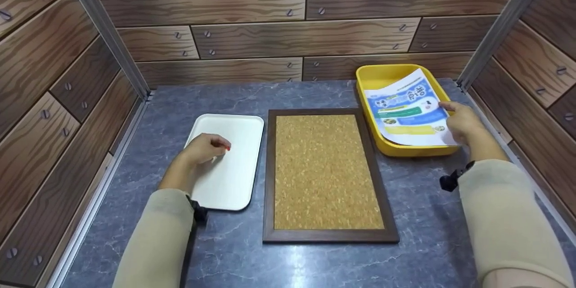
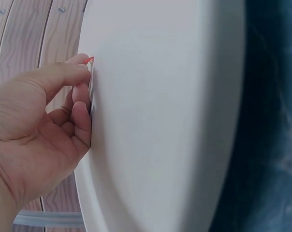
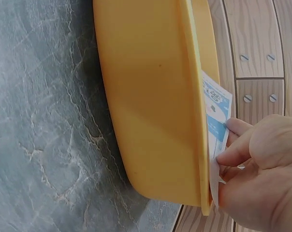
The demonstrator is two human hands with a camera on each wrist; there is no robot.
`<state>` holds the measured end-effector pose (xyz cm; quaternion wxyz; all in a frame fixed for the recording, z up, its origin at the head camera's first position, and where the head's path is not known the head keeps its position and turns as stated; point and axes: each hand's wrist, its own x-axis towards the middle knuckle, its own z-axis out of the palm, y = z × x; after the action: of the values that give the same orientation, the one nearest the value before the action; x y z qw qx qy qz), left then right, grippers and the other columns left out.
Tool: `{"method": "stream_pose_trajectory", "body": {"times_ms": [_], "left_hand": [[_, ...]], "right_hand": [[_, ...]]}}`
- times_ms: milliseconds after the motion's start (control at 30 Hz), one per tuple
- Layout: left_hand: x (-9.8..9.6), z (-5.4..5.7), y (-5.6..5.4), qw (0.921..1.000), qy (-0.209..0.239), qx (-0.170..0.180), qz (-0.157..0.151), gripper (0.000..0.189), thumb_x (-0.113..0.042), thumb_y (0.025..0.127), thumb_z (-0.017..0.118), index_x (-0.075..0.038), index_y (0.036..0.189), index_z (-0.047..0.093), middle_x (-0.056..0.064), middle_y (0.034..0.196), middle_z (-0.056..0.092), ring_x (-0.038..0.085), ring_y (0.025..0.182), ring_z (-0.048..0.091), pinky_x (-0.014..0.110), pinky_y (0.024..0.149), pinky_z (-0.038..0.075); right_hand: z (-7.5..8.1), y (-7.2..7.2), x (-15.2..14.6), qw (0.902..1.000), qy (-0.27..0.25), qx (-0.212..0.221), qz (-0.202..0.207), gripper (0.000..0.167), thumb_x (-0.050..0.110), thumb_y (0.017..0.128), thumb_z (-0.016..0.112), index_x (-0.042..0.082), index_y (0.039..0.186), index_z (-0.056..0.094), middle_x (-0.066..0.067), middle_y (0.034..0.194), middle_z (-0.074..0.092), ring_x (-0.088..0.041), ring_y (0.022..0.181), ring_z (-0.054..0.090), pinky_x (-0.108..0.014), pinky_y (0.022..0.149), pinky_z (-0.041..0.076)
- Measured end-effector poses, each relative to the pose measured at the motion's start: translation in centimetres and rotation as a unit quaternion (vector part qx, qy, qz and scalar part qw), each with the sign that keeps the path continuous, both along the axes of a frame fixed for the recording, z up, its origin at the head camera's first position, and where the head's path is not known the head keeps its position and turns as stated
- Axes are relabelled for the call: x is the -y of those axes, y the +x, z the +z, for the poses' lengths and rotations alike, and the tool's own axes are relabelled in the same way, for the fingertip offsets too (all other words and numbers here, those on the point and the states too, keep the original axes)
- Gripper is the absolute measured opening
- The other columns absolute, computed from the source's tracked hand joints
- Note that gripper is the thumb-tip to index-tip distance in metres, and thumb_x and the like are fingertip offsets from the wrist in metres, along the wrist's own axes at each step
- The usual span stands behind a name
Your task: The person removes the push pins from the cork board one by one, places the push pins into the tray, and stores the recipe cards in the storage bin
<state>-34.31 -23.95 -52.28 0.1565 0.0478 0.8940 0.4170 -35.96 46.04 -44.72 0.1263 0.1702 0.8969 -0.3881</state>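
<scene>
Over the white tray (image 1: 234, 180), my left hand (image 1: 204, 148) pinches a small red object (image 1: 227, 148) between thumb and forefinger. Only its red tip (image 2: 89, 60) shows in the left wrist view, so its kind is unclear. On the right, my right hand (image 1: 463, 121) grips the right edge of a printed paper sheet (image 1: 400, 114), blue, green and yellow on white. The sheet lies tilted in a yellow plastic bin (image 1: 387, 71). Seen from the right wrist, thumb and fingers hold the paper (image 3: 217, 125) just above the bin's rim.
Between tray and bin lies a cork board (image 1: 328, 171) with a dark brown frame, flat on the grey marbled table (image 1: 234, 252). The bin stands close to the frame's upper right corner. Wood-patterned walls (image 1: 252, 0) with metal corner posts enclose the table's back and sides.
</scene>
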Motion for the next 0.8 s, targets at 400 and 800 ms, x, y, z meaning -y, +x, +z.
{"method": "stream_pose_trajectory", "body": {"times_ms": [400, 800], "left_hand": [[0.8, 0.3, 0.2, 0.9993, 0.02, 0.019, -0.023, 0.039, -0.005, 0.096, 0.071, -0.009, 0.135, 0.072, 0.012, 0.131, 0.073, 0.017, 0.111, 0.061, 0.027, 0.085, 0.049], [2.1, 0.2, -0.1, 0.9918, 0.104, 0.04, -0.063, 0.055, -0.003, 0.101, 0.072, -0.004, 0.154, 0.056, 0.022, 0.156, 0.055, 0.039, 0.144, 0.057, 0.023, 0.103, 0.055]], "right_hand": [[0.0, -0.5, 0.1, 0.9984, 0.029, -0.01, 0.047, 0.086, -0.014, 0.095, 0.033, 0.014, 0.174, 0.015, -0.038, 0.175, 0.01, -0.048, 0.125, 0.043, -0.039, 0.079, 0.052], [-0.5, -0.3, 0.0, 0.9968, 0.011, 0.003, 0.08, 0.072, 0.012, 0.111, 0.041, 0.009, 0.174, 0.008, -0.033, 0.178, 0.005, -0.051, 0.152, 0.026, -0.059, 0.118, 0.039]]}}
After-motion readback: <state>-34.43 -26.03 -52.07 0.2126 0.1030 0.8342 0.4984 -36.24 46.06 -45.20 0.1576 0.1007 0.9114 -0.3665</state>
